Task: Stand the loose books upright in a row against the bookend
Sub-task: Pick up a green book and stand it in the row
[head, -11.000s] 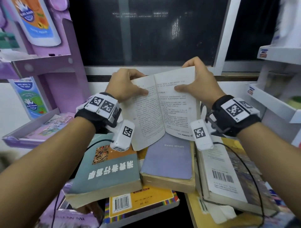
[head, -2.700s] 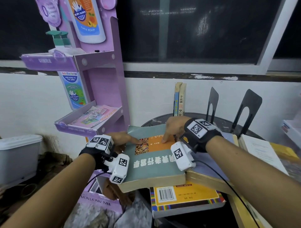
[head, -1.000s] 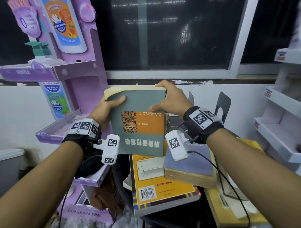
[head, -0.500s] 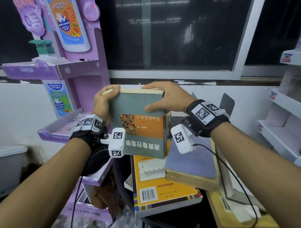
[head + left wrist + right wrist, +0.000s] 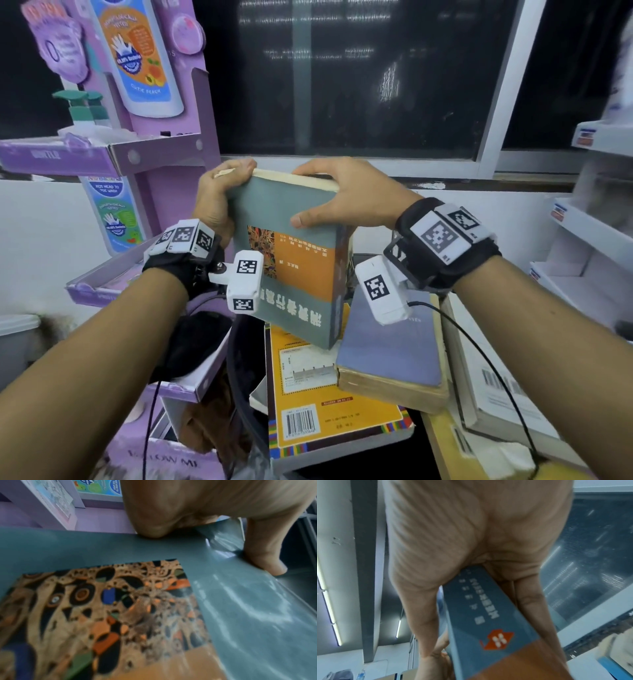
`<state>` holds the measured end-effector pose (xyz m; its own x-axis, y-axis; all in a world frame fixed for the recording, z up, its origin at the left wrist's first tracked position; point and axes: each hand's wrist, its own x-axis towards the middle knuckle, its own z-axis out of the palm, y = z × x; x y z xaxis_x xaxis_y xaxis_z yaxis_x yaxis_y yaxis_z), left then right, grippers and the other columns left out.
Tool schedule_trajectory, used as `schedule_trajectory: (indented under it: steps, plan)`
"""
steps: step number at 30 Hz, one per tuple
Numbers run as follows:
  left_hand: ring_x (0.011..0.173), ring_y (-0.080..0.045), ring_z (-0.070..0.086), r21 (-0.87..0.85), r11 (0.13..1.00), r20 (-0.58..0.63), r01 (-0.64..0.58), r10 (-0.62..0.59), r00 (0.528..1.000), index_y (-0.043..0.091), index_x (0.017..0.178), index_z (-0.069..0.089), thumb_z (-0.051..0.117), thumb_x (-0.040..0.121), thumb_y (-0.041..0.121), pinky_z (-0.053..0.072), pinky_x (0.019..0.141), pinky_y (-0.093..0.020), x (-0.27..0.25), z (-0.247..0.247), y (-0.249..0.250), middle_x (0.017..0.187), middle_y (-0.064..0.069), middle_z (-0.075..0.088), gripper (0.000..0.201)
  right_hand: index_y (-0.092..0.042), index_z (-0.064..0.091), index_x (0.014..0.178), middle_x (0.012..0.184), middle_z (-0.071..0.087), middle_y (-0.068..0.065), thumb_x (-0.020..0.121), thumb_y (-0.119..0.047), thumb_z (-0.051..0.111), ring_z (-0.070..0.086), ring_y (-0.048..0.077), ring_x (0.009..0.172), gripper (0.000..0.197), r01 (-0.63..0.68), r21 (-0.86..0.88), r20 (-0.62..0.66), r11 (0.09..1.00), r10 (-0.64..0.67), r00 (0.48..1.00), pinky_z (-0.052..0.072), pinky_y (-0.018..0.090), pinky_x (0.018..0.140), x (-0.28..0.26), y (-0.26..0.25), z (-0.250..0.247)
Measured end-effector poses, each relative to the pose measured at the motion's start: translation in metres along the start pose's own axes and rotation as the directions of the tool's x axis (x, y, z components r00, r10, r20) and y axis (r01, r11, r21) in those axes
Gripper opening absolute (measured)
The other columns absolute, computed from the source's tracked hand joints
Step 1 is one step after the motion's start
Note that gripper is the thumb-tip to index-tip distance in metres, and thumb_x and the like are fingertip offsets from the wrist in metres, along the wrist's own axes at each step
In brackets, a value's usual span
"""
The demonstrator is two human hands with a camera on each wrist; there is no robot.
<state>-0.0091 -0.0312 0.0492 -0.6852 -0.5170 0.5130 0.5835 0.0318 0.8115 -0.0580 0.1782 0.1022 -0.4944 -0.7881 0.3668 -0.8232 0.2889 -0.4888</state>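
A thick grey-green book (image 5: 294,260) with an orange panel is held upright in the air above the pile, its cover facing me and its spine to the right. My left hand (image 5: 219,202) grips its upper left corner; in the left wrist view the thumb (image 5: 264,550) presses on the cover (image 5: 240,608). My right hand (image 5: 342,198) clamps the top right corner, thumb on the cover, fingers behind; the right wrist view shows the spine (image 5: 488,615) between thumb and fingers. The bookends are hidden behind the book and my hands.
Below lie a yellow book (image 5: 325,404) with a barcode, a lavender-covered thick book (image 5: 394,346) and a white-backed book (image 5: 500,387) at the right. A purple cardboard display stand (image 5: 147,150) rises on the left, white shelves (image 5: 596,236) on the right, a dark window behind.
Since 2.7 s ago both hands lifted the grey-green book off the pile and stood it upright. Over the last second it turned so its spine shows at the right.
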Motion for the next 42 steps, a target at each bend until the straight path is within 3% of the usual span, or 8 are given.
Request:
schedule_trajectory:
  steps: [5, 9, 13, 18, 25, 31, 38, 42]
  plan:
    - [0.066, -0.013, 0.055, -0.050, 0.999, 0.078, 0.004, 0.000, 0.997, 0.015, 0.081, 0.060, 0.072, 0.065, 0.042, 0.047, 0.062, -0.024, 0.009, 0.023, 0.014, 0.073, 0.000, 0.057, 0.034, -0.030, 0.061, 0.122, 0.101, 0.063, -0.007, 0.069, -0.039, 0.081, 0.059, 0.002, 0.079, 0.057, -0.004, -0.098, -0.116, 0.995, -0.007, 0.993, 0.053, 0.013, 0.055, -0.011, -0.015, -0.021]
    - [0.069, -0.014, 0.059, -0.088, 0.996, 0.083, 0.023, -0.016, 0.996, 0.014, 0.086, 0.062, 0.064, 0.077, 0.038, 0.049, 0.068, -0.026, 0.014, 0.049, 0.017, 0.077, -0.002, 0.060, 0.026, -0.020, 0.069, 0.107, 0.099, 0.069, 0.002, 0.069, -0.032, 0.080, 0.064, 0.013, 0.084, 0.041, -0.039, -0.099, -0.255, 0.994, 0.013, 0.967, 0.059, 0.030, 0.067, -0.022, -0.020, -0.031]
    - [0.087, -0.022, 0.065, -0.075, 0.996, 0.123, 0.049, -0.039, 0.992, 0.013, 0.096, 0.062, 0.068, 0.076, 0.040, 0.053, 0.086, -0.037, 0.015, 0.077, 0.011, 0.097, -0.010, 0.069, 0.034, -0.011, 0.070, 0.106, 0.107, 0.068, 0.004, 0.071, -0.030, 0.078, 0.061, 0.016, 0.093, 0.041, -0.101, -0.115, -0.357, 0.988, 0.053, 0.933, 0.056, 0.030, 0.074, -0.034, -0.010, -0.041]
    - [0.092, -0.010, 0.063, 0.097, 0.995, 0.138, 0.039, -0.052, 0.989, 0.015, 0.115, 0.064, 0.066, 0.072, 0.054, 0.051, 0.082, -0.031, 0.017, 0.094, -0.003, 0.101, 0.004, 0.065, 0.058, -0.022, 0.068, 0.112, 0.112, 0.065, 0.005, 0.070, -0.034, 0.079, 0.061, 0.019, 0.099, 0.045, -0.192, -0.099, -0.427, 0.976, 0.132, 0.895, 0.057, 0.031, 0.073, -0.042, 0.011, -0.058]
    - [0.106, -0.012, 0.060, 0.322, 0.937, 0.055, 0.137, -0.163, 0.985, 0.023, 0.123, 0.059, 0.062, 0.089, 0.033, 0.041, 0.093, -0.036, 0.025, 0.097, -0.040, 0.119, 0.000, 0.065, 0.035, -0.021, 0.066, 0.114, 0.115, 0.062, 0.008, 0.070, -0.036, 0.079, 0.055, 0.023, 0.109, 0.049, -0.313, -0.097, -0.532, 0.945, 0.216, 0.819, 0.053, 0.035, 0.080, -0.045, 0.043, -0.084]
    - [0.123, -0.017, 0.049, 0.471, 0.868, 0.058, 0.155, -0.205, 0.977, 0.019, 0.131, 0.055, 0.062, 0.091, 0.025, 0.032, 0.095, -0.028, 0.038, 0.103, -0.070, 0.137, -0.006, 0.053, 0.041, -0.015, 0.065, 0.120, 0.116, 0.062, 0.010, 0.072, -0.034, 0.077, 0.057, 0.027, 0.107, 0.053, -0.387, -0.101, -0.567, 0.916, 0.267, 0.780, 0.055, 0.039, 0.084, -0.038, 0.069, -0.080]
    - [0.129, -0.023, 0.046, 0.575, 0.788, 0.039, 0.219, -0.294, 0.955, 0.030, 0.128, 0.056, 0.062, 0.087, 0.034, 0.035, 0.101, -0.036, 0.054, 0.101, -0.109, 0.144, -0.003, 0.046, 0.041, -0.004, 0.065, 0.109, 0.075, 0.043, 0.000, 0.082, -0.024, 0.070, 0.050, 0.022, 0.086, 0.034, -0.425, -0.098, -0.551, 0.900, 0.306, 0.776, 0.053, 0.036, 0.073, -0.017, 0.088, -0.067]
    - [0.125, -0.025, 0.050, 0.596, 0.772, 0.054, 0.222, -0.315, 0.948, 0.034, 0.126, 0.057, 0.060, 0.078, 0.044, 0.038, 0.106, -0.045, 0.060, 0.098, -0.120, 0.140, 0.000, 0.052, 0.049, -0.008, 0.064, 0.111, 0.087, 0.040, 0.002, 0.082, -0.023, 0.070, 0.046, 0.023, 0.088, 0.034, -0.460, -0.078, -0.526, 0.884, 0.355, 0.772, 0.047, 0.036, 0.074, 0.005, 0.100, -0.064]
